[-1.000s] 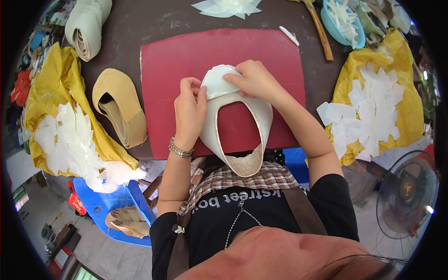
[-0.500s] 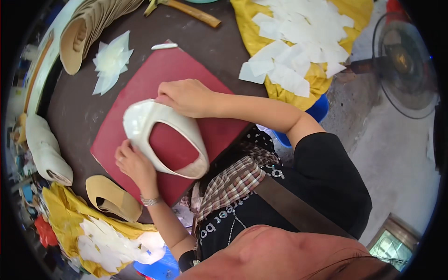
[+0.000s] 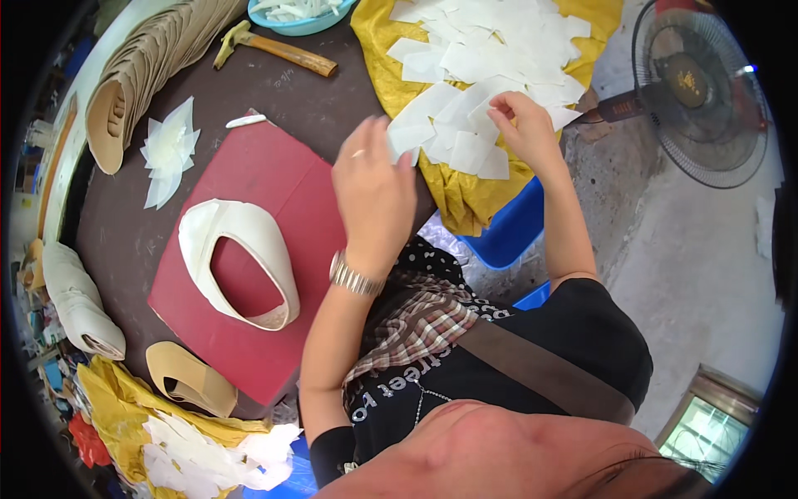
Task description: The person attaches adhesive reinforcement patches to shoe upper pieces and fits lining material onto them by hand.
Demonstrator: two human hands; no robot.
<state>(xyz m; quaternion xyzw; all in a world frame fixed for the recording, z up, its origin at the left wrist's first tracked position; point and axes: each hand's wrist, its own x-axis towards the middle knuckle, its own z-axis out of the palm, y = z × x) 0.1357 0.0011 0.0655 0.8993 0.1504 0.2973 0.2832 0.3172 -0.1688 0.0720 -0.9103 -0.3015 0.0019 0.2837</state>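
Observation:
A white shoe upper (image 3: 198, 249) with a large oval opening lies on the red board (image 3: 291, 191), untouched by either hand. My left hand (image 3: 374, 187), with a ring and a metal watch, is raised past the board's right edge. It is empty, its thumb apart from the fingers. Over at the white sheet pieces (image 3: 465, 116) is my right hand (image 3: 532, 133). Its fingers are bent and parted at the pile's right side, with nothing visible between them. Whether the fingertips touch a piece I cannot tell.
The pieces lie on a yellow cloth (image 3: 386, 62) above a blue bin (image 3: 507, 229). A hammer (image 3: 291, 56), a blue bowl (image 3: 303, 25), nested tan uppers (image 3: 154, 62) and translucent sheets (image 3: 170, 150) are on the dark table (image 3: 249, 91). A fan (image 3: 690, 91) stands at right.
Both hands have let go of the white shoe upper, which stays on the board. My right hand has moved right to the white pieces; my left has lifted and swung right. The view has shifted.

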